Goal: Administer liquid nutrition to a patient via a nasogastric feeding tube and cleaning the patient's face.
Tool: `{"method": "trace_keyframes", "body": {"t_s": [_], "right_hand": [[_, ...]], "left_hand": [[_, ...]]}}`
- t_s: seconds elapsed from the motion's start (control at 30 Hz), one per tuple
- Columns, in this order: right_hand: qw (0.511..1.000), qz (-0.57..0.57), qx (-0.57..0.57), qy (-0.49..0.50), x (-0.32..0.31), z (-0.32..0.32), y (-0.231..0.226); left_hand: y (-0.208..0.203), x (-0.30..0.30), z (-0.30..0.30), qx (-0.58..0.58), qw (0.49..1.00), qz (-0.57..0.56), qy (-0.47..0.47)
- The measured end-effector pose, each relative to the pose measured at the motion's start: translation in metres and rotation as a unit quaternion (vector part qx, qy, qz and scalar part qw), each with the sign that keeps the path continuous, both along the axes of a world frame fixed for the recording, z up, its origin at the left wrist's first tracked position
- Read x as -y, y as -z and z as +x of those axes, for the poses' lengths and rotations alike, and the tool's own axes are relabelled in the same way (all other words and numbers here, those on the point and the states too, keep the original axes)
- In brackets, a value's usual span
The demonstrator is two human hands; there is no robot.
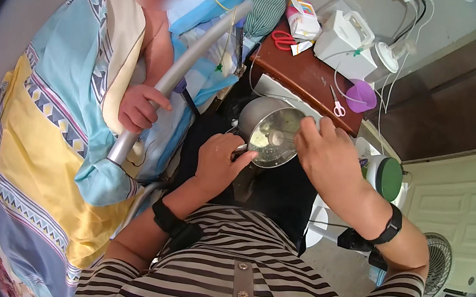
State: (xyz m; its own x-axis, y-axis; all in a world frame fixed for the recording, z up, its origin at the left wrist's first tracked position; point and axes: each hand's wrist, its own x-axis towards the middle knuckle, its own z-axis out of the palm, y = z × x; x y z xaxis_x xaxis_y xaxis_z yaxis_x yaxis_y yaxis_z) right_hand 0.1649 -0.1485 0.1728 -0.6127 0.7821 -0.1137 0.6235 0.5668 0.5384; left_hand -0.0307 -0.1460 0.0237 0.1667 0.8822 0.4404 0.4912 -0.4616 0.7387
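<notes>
A metal mug [253, 112] is tipped towards me in front of my body, with wet, pale bits of food on its inner wall. My left hand [219, 159] is closed around its handle, thumb near the rim. Over the right side of the rim, my right hand [325, 151] pinches the thin handle of what looks like a spoon [276, 137]. Its pale, rounded end is inside the mug, while my fingers hide most of the handle.
Left is a bed with a person under a patterned blanket [40, 140], their hand [144, 109] by a grey rail [175, 74]. A brown cabinet [296, 72] bears red scissors [283, 40], pink-handled scissors [338, 105], a purple cup [361, 97] and a white machine [345, 45]. A green-lidded jar [389, 178] stands right.
</notes>
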Motion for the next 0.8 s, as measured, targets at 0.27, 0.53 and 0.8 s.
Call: {"method": "trace_keyframes", "body": {"t_s": [0.27,0.53,0.8], "right_hand": [[0.992,0.007,0.111,-0.058,-0.011,-0.02,0.008],[0.988,0.006,0.137,-0.072,-0.02,-0.02,0.0],[0.986,0.054,0.128,-0.091,-0.025,-0.015,0.004]], "left_hand": [[0.003,0.005,-0.003,0.034,0.999,-0.027,-0.029],[0.0,0.007,-0.01,0.072,0.994,-0.068,-0.04],[-0.004,0.005,-0.011,0.052,0.996,-0.058,-0.043]]}}
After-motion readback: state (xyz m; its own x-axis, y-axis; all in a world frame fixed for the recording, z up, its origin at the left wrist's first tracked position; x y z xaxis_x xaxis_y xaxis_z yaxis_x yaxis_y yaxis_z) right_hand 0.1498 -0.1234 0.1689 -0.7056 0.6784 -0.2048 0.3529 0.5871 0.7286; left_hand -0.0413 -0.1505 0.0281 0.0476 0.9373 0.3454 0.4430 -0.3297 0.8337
